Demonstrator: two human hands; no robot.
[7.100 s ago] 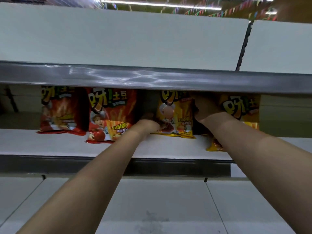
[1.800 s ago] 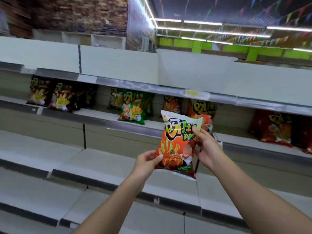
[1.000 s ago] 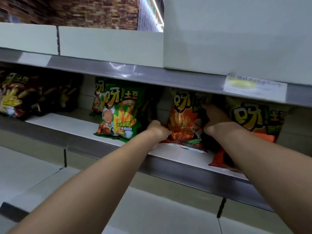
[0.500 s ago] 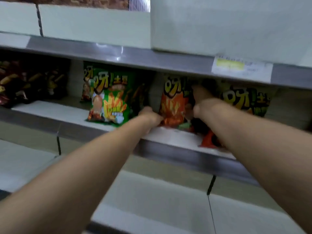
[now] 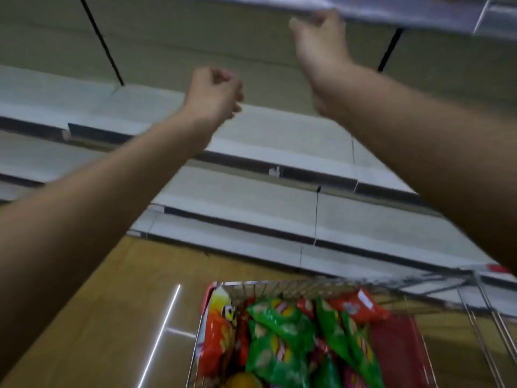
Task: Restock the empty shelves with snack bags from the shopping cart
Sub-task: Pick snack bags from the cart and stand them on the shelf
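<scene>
Hovering before bare shelves (image 5: 274,127): left hand (image 5: 214,96) grip curled together, holding nothing; right hand (image 5: 319,37) likewise, near upper shelf edge. Cart (image 5: 279,285) below holds snack bags (image 5: 279,340).

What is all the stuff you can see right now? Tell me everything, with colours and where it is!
Wire metal shopping cart: one, silver with red trim, bottom right.
Green snack bags: several, exact count unclear, piled in the cart's middle.
Red and orange snack bags: several, along the cart's left side and back.
Pale grey bare store shelves: several tiers, across the middle, nothing on the visible parts.
Silver metal shelf edge: one, top right.
Brown glossy floor: lower left, beside the cart.
Left hand: one, raised, fingers curled, holding nothing.
Right hand: one, raised near the silver shelf edge, fingers curled, holding nothing.
</scene>
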